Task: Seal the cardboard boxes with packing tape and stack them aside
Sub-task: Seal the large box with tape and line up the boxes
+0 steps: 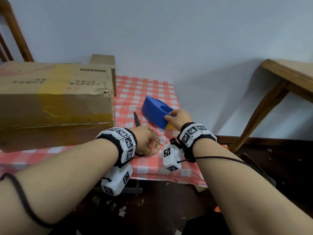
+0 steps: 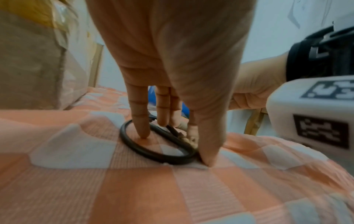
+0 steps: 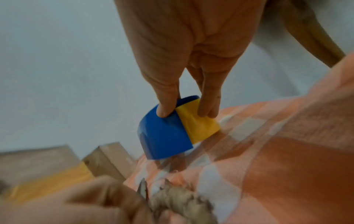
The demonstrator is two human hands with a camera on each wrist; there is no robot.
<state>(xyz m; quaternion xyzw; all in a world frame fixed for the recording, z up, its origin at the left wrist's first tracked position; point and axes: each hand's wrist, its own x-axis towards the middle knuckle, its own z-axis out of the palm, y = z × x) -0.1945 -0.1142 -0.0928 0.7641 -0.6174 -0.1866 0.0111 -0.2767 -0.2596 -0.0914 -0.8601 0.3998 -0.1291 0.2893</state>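
Observation:
A big cardboard box (image 1: 55,99) lies on the left of the checked tablecloth (image 1: 144,87), its top flaps down and an end flap standing up behind. My right hand (image 1: 171,116) pinches a blue tape dispenser (image 1: 155,111) holding yellow tape (image 3: 199,128), thumb on the blue shell and fingers on the yellow roll, tilted just above the cloth. Scissors (image 1: 136,119) lie between the box and the dispenser. My left hand (image 2: 175,150) holds their handles: one finger stands inside the black loop (image 2: 153,154) and the thumb is at its outer edge. The other loop is rope-wrapped (image 3: 182,201).
The table's front edge runs just under my wrists, with dark floor and scraps below. A wooden table (image 1: 288,77) stands at the right and a wooden chair back (image 1: 15,31) at the far left. A pale wall is close behind.

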